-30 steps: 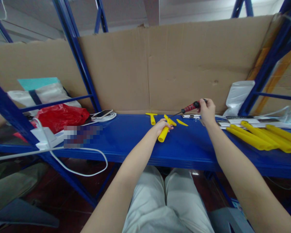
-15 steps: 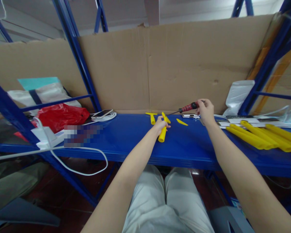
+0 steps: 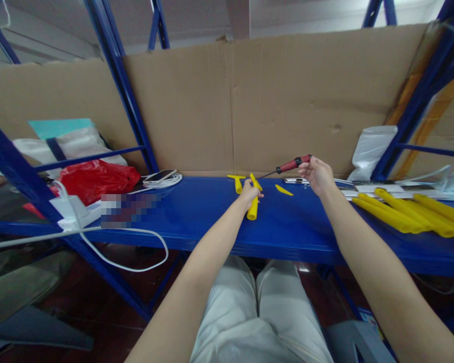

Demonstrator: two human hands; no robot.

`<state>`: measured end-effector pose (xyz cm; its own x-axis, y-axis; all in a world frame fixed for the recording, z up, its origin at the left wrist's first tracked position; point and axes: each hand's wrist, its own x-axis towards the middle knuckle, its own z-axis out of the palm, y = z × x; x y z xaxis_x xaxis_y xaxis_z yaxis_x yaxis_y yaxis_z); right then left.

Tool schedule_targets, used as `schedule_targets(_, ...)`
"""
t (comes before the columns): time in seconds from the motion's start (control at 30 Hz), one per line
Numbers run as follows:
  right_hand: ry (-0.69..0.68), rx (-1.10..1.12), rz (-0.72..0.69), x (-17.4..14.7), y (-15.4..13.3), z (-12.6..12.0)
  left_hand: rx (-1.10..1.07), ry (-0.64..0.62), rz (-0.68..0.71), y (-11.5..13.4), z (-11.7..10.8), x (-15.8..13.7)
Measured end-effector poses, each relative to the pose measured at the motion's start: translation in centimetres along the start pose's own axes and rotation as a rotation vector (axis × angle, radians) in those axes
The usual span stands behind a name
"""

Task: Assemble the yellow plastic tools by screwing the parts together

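My left hand is closed around a yellow plastic tube with a crosspiece, its open round end facing me. In my right hand is a red-and-black screwdriver, with the fingers at the rear end of its handle. The thin shaft slants down to the left and meets the crosspiece end of the tube; whether the tip sits in a screw is too small to tell. Left of the held piece lies a similar yellow T-shaped piece. A flat, pointed yellow piece lies to the right.
Several yellow tubes lie at the right of the blue shelf. A phone rests on coiled white cable at the left, near a red plastic bag and a power strip. Cardboard walls the back. Another person's hand shows at far left.
My right fingers have loosened and shifted on the screwdriver's handle, which has turned and sits slightly further left. The held tube and left hand have moved only slightly.
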<state>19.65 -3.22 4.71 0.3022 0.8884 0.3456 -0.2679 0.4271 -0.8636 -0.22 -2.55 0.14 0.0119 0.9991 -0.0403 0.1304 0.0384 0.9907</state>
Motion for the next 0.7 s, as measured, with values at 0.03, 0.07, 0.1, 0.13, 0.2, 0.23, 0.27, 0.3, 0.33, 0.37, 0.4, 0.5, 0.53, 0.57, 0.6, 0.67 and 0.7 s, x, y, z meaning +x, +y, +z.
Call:
schedule_targets(0.03, -0.005, -0.001, -0.01, -0.02, 0.01, -0.02, -0.006, 0.005, 0.003, 0.02, 0.01, -0.05)
schedule_targets(0.07, -0.008, -0.001, -0.026, -0.02, 0.04, -0.07, -0.016, 0.01, 0.007, 0.03, 0.03, -0.1)
schedule_targets(0.1, -0.009, 0.0, -0.042, 0.0, 0.08, -0.13, -0.028, 0.016, 0.011, 0.03, 0.04, -0.14)
schedule_targets(0.13, -0.007, 0.002, -0.058, 0.03, 0.13, -0.2, -0.04, 0.02, 0.013, 0.03, 0.06, -0.19)
schedule_targets(0.2, 0.01, 0.006, -0.08, 0.15, 0.23, -0.32, -0.057, 0.023, 0.018, 0.0, 0.09, -0.23)
schedule_targets(0.23, 0.022, 0.008, -0.083, 0.22, 0.28, -0.35, -0.062, 0.022, 0.022, -0.02, 0.1, -0.23)
schedule_targets(0.27, 0.034, 0.01, -0.078, 0.28, 0.33, -0.37, -0.064, 0.021, 0.026, -0.03, 0.11, -0.21)
schedule_targets(0.3, 0.045, 0.014, -0.066, 0.33, 0.38, -0.37, -0.066, 0.02, 0.029, -0.05, 0.11, -0.18)
schedule_targets(0.33, 0.056, 0.02, -0.05, 0.37, 0.42, -0.35, -0.066, 0.019, 0.03, -0.05, 0.1, -0.14)
schedule_targets(0.37, 0.066, 0.023, -0.034, 0.38, 0.45, -0.33, -0.065, 0.017, 0.028, -0.05, 0.09, -0.09)
schedule_targets(0.4, 0.073, 0.023, -0.021, 0.37, 0.49, -0.3, -0.062, 0.015, 0.024, -0.04, 0.08, -0.05)
schedule_targets(0.5, 0.061, 0.014, -0.029, 0.27, 0.55, -0.25, -0.049, 0.0, 0.011, -0.01, 0.07, 0.03)
schedule_targets(0.53, 0.047, 0.013, -0.037, 0.22, 0.54, -0.25, -0.047, -0.004, 0.011, -0.02, 0.08, 0.03)
schedule_targets(0.57, 0.03, 0.015, -0.042, 0.18, 0.5, -0.25, -0.05, -0.006, 0.012, -0.02, 0.09, 0.03)
schedule_targets(0.6, 0.015, 0.019, -0.042, 0.14, 0.45, -0.26, -0.054, -0.007, 0.015, -0.04, 0.11, 0.01)
schedule_targets(0.67, -0.011, 0.028, -0.028, 0.07, 0.29, -0.23, -0.068, -0.002, 0.025, -0.06, 0.14, -0.04)
schedule_targets(0.7, -0.017, 0.03, -0.016, 0.03, 0.2, -0.19, -0.074, 0.001, 0.031, -0.06, 0.15, -0.07)
